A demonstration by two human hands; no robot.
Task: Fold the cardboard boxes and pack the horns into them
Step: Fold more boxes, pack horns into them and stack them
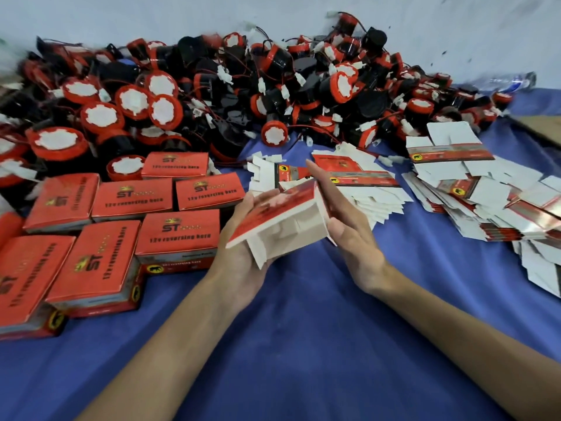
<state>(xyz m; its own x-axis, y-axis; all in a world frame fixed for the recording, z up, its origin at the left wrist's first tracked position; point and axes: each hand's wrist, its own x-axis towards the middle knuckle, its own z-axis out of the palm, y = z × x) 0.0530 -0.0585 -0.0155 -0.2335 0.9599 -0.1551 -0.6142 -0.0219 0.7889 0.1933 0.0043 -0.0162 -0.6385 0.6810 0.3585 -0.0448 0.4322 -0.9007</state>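
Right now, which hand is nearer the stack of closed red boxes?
Left. The left hand is just right of the closed red boxes; the right hand is farther right, beyond the half-folded box.

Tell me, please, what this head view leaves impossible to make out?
- Box in hand: print motion-blurred; the far end hidden by the right hand.
- Left hand: its grip under the box is covered.
- Closed boxes: contents unseen.
- Horn pile: left edge blurred, cut off.

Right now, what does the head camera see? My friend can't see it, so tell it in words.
Two hands, left and right, press a half-folded box between them over a blue cloth. Closed red boxes lie at left, flat boxes at right, and a heap of red-and-black horns behind.
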